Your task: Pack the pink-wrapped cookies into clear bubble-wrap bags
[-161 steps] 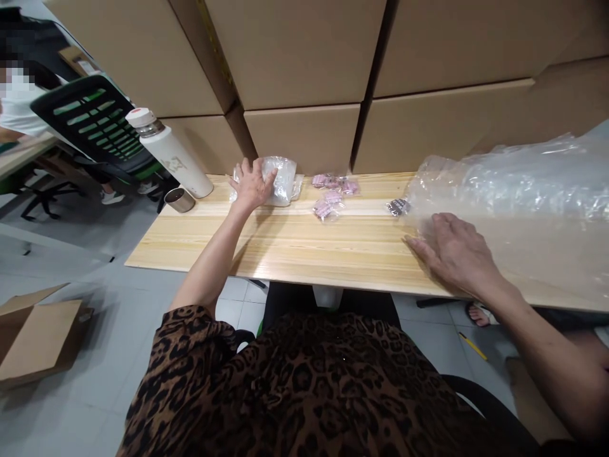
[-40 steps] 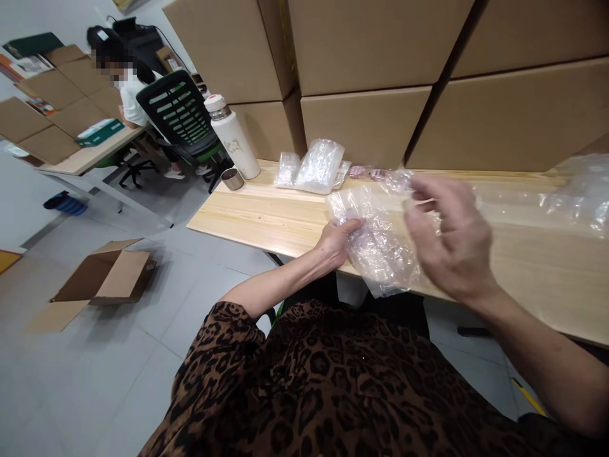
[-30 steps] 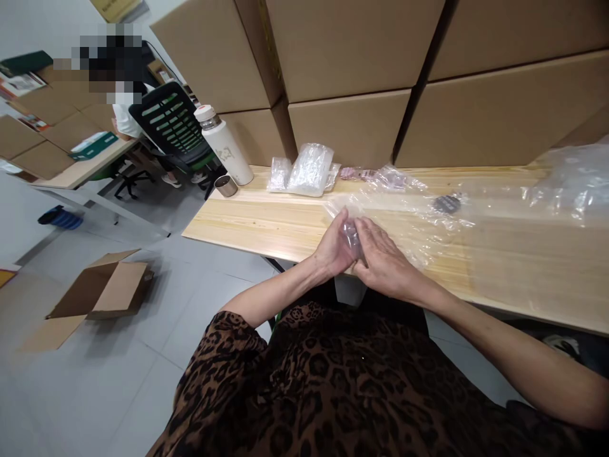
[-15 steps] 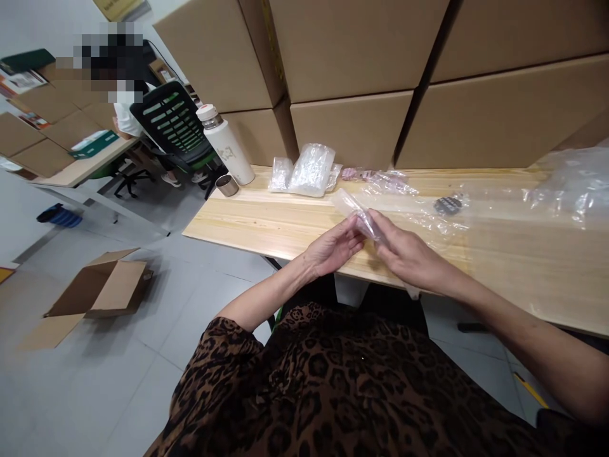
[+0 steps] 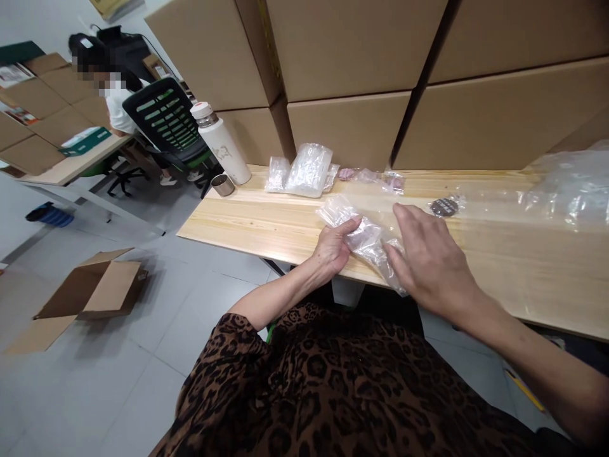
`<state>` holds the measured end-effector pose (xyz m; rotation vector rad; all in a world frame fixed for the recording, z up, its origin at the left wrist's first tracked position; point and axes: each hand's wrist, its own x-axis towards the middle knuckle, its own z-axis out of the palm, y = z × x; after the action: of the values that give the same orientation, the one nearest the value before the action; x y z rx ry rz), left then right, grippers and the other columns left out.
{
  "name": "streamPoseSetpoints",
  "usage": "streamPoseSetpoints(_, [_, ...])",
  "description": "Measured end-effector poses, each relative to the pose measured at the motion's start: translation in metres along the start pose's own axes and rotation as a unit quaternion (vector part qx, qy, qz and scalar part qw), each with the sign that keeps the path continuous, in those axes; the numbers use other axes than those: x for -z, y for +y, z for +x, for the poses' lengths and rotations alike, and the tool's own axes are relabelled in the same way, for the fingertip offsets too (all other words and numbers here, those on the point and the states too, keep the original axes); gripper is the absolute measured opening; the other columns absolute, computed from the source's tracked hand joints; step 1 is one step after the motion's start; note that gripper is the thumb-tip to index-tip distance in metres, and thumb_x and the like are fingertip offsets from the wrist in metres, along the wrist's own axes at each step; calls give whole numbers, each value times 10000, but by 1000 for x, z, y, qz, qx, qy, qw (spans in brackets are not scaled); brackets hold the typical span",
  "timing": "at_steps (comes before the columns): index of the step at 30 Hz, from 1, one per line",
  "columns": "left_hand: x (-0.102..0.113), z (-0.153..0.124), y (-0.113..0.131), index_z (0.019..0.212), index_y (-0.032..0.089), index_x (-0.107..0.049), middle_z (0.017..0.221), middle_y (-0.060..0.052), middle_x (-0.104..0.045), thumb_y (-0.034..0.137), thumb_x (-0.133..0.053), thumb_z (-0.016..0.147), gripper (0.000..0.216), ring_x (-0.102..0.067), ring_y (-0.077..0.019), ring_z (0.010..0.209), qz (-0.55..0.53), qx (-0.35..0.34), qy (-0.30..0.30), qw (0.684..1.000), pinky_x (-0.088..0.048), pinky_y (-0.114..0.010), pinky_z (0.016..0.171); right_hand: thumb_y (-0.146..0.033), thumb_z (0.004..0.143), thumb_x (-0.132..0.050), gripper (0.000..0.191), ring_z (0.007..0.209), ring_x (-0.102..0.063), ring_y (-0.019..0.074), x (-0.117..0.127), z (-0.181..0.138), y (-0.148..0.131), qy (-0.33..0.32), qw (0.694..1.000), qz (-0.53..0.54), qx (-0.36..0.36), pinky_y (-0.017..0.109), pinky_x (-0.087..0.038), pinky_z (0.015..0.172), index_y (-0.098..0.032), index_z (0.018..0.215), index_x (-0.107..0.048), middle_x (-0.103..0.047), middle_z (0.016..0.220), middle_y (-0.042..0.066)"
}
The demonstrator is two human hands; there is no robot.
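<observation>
Clear plastic, thin and crumpled: a small clear plastic bag [image 5: 366, 236] lies slantwise at the near edge of the worktop [image 5: 266, 222], with its upper end to the left and its lower end reaching just past the edge. The left hand [image 5: 333, 247] has its grip closed on the upper end, thumb on top and fingers curled beneath, pinching the film. The right hand [image 5: 431, 263] is just beside the lower end with its grip spread, the fingers stretched out and apart above the wood. Its thumb touches the bag's lower part but pinches nothing that can be seen.

Behind the bag, near the back of the worktop, lies a pile of clear bags [image 5: 308, 170]. To its right are a few pink packets [image 5: 392, 182] wrapped in film. A dark round piece [image 5: 443, 206] lies further right, apart from both hands, and a large plastic sheet [image 5: 571, 187] covers the right end of the worktop. At the left back corner a white bottle [image 5: 219, 145] stands with a metal cup [image 5: 222, 185] just beside it. Stacked cardboard boxes [image 5: 352, 127] rise along the back edge.

On the floor to the left lies an open carton [image 5: 92, 289]. Beyond it another person [image 5: 117, 105] sits in a black mesh chair [image 5: 166, 124]. A leopard-print garment [image 5: 333, 381] fills the lower part of the view.
</observation>
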<state>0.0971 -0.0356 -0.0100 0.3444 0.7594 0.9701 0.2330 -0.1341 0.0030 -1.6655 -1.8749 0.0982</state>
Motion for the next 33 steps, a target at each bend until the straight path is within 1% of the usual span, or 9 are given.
streamPoseSetpoints(4, [-7,-1,-3,808,130,-727,768,1,-716,45,-803,809,114,-705,-117,779,-13,16,14,1000,-534,-288,1023,-201,1036,-502,683,1541,-488,423,-30,-19,-24,38,982,-151,109,614,-446,1247,-19,1684,-389,-495,1648,301])
streamPoseSetpoints(9, [-10,-11,-1,865,147,-751,880,-21,-772,80,-774,845,74,-761,-165,1035,-17,18,3,1000,-516,-292,1077,-162,1068,-378,618,1584,-434,471,-56,-2,-1,32,986,-161,39,719,-422,1216,-72,1675,-448,-433,1694,307])
streamPoseSetpoints(14, [6,-14,5,945,208,-784,993,-5,-817,201,-832,846,110,-724,-203,1218,42,-26,-119,992,-449,-348,1176,-162,1028,-385,668,1534,-513,456,-37,11,20,-24,997,-79,4,702,-457,1225,-24,1681,-412,-506,1641,306])
streamPoseSetpoints(18, [19,-7,9,942,217,-802,986,-22,-821,285,-954,723,275,-689,-253,1288,91,-29,-220,971,-396,-376,1224,-166,977,-433,753,1499,-575,372,-15,11,21,-62,998,24,15,649,-498,1230,-180,1727,-367,-577,1631,156])
streamPoseSetpoints(21, [20,-4,11,1048,229,-803,1015,-38,-824,353,-1016,637,479,-663,-276,1344,87,-25,-253,963,-383,-406,1238,-285,989,-520,681,1416,-645,361,0,17,25,-99,987,122,-14,614,-522,1211,-264,1667,-460,-625,1588,101])
streamPoseSetpoints(24, [16,-4,11,1100,214,-794,1022,-60,-822,405,-1045,583,606,-676,-295,1334,86,-18,-266,960,-407,-445,1218,-468,963,-669,563,1329,-690,343,14,29,32,-142,952,268,-48,543,-531,1194,-247,1481,-644,-708,1456,110])
streamPoseSetpoints(26, [12,-6,9,1078,200,-798,1006,-62,-820,408,-1042,600,576,-697,-297,1290,85,-14,-270,959,-433,-448,1191,-534,909,-775,547,1237,-718,305,19,36,37,-197,899,380,-88,464,-566,1127,-222,1354,-716,-753,1353,114])
streamPoseSetpoints(29, [6,-7,6,996,189,-812,967,-31,-814,348,-1012,662,421,-730,-234,1137,61,-33,-234,970,-472,-382,1130,-474,809,-907,512,1004,-734,225,21,42,40,-249,820,480,-187,356,-592,944,-202,1216,-758,-798,1183,91])
streamPoseSetpoints(33, [-2,-5,7,936,190,-809,931,4,-809,215,-916,768,201,-741,-190,1066,35,-39,-170,984,-494,-361,1131,-368,694,-980,502,883,-697,184,22,40,39,-225,800,496,-251,312,-561,848,-195,1123,-784,-804,1078,58])
